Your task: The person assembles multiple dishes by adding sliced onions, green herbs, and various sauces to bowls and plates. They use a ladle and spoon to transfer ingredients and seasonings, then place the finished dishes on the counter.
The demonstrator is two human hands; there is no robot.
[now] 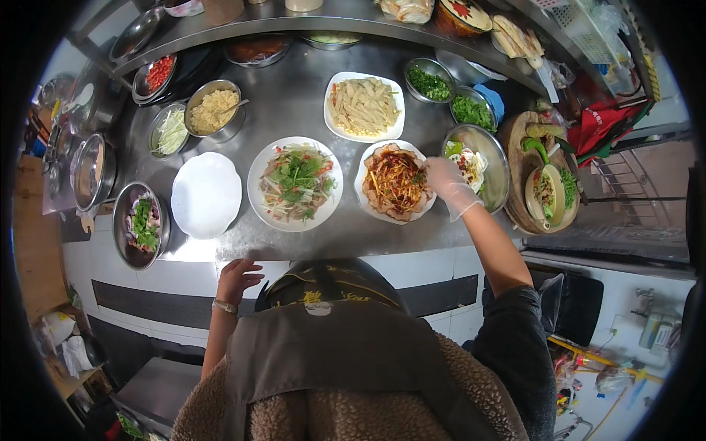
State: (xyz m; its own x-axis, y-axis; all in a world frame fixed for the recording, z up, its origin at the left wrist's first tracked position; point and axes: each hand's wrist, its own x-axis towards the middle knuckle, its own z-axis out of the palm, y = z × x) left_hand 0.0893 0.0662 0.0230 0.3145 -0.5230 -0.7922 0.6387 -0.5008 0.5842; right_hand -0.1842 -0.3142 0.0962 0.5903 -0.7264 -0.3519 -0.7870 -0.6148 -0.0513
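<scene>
My right hand, in a clear plastic glove, is at the right rim of a white plate of sliced meat covered in red sauce and pale shreds. Its fingertips point down and are hidden, so whether they pinch anything cannot be told. Just right of that hand, a steel bowl contains a smaller portion of white slices with red topping. Bare and holding nothing, my left hand hovers by the counter's front edge, fingers loosely apart. Nearest to it are a bare white scalloped plate and a round plate of cilantro-topped salad.
Behind stands a square plate of pale strips. Steel bowls hold minced garlic, chopped green onion and onion with cilantro. A round wooden chopping block sits at right. A steel shelf overhangs the counter's back.
</scene>
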